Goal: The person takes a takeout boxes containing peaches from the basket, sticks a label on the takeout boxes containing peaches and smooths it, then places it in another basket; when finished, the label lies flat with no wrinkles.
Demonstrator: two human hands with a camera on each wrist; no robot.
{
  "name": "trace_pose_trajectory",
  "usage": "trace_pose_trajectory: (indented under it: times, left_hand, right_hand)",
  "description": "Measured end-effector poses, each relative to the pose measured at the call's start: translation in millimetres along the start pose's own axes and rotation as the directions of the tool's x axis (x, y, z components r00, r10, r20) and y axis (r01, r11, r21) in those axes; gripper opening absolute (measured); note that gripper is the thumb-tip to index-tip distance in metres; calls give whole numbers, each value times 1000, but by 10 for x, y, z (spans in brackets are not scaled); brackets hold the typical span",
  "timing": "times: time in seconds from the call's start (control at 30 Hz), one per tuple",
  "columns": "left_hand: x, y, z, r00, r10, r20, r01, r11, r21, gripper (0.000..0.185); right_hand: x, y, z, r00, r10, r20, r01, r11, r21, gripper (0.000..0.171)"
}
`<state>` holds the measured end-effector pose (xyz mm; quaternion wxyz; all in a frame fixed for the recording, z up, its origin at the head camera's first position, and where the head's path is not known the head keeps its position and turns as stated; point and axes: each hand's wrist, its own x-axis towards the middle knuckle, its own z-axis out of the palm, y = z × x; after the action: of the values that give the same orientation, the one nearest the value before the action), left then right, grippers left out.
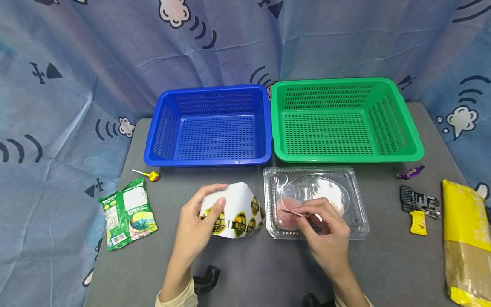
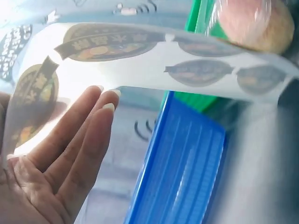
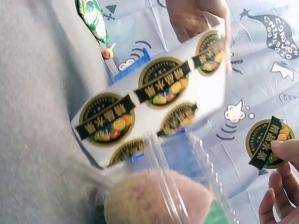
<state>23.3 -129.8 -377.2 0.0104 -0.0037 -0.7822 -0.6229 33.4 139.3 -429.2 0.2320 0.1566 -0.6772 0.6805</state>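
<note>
My left hand (image 1: pixel 215 204) grips a curled white sticker sheet (image 1: pixel 235 211) with round black-and-yellow labels, thumb on its front. The sheet (image 2: pixel 140 60) arches over my left fingers (image 2: pixel 100 116) in the left wrist view. My right hand (image 1: pixel 307 215) pinches a single round sticker (image 3: pixel 271 142) just above the lid of a clear plastic clamshell box (image 1: pixel 316 200). Inside the box lies a pinkish round bun (image 3: pixel 149 200). The sheet (image 3: pixel 154 98) stands just left of the box.
A blue basket (image 1: pixel 209 125) and a green basket (image 1: pixel 345 119) stand side by side at the back. At the left lie a green snack packet (image 1: pixel 128 213) and a lollipop (image 1: pixel 151 175). At the right lie a purple candy (image 1: pixel 410 172), small black and yellow packets (image 1: pixel 419 204) and a yellow-brown parcel (image 1: pixel 466 238).
</note>
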Motion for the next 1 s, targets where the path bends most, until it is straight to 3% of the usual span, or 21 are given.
trace_pose_trajectory:
  times: [0.07, 0.23, 0.47, 0.6, 0.77, 1.0]
  left_hand:
    - [8, -28, -64, 999, 7, -54, -3, 996, 86, 27]
    - [28, -116, -232, 990, -13, -139, 41, 979, 200, 31]
    - [88, -268, -404, 986, -72, -152, 98, 980, 171, 37]
    - [126, -378, -468, 979, -111, -173, 145, 970, 196, 39]
    - [162, -539, -529, 964, -177, -197, 232, 923, 305, 46]
    - [185, -711, -565, 939, -314, -143, 345, 861, 374, 60]
  right_hand:
    - [1, 11, -43, 1000, 15, -17, -15, 1000, -5, 32]
    - [14, 63, -155, 998, 22, -56, -25, 997, -69, 31]
    - [53, 124, -239, 997, 35, -64, -27, 993, 114, 29]
    - [90, 133, -269, 997, 20, -75, -11, 992, 122, 29]
    - [125, 129, -308, 994, 55, -90, -46, 994, 102, 26]
    - [151, 114, -367, 979, 113, -170, -119, 993, -25, 21]
